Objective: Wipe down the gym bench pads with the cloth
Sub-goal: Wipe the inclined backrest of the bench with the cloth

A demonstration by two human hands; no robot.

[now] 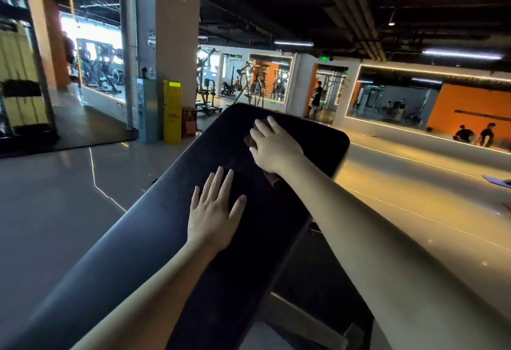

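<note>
A long black bench pad [171, 211] slopes up and away from me through the middle of the view. My left hand [213, 215] lies flat on the pad at mid-length, fingers straight and spread. Farther up, near the pad's top end, my right hand [272, 147] presses a dark reddish-brown cloth [273, 181] against the pad with straight fingers. The cloth is mostly hidden under the hand and wrist; bits show at the fingers and below the wrist.
The bench's metal frame [309, 319] runs below the pad on the right. Glossy floor [55, 197] lies on both sides. A pillar with a yellow kiosk [172, 111] stands at the left back; gym machines [207, 95], mirrors and people are far behind.
</note>
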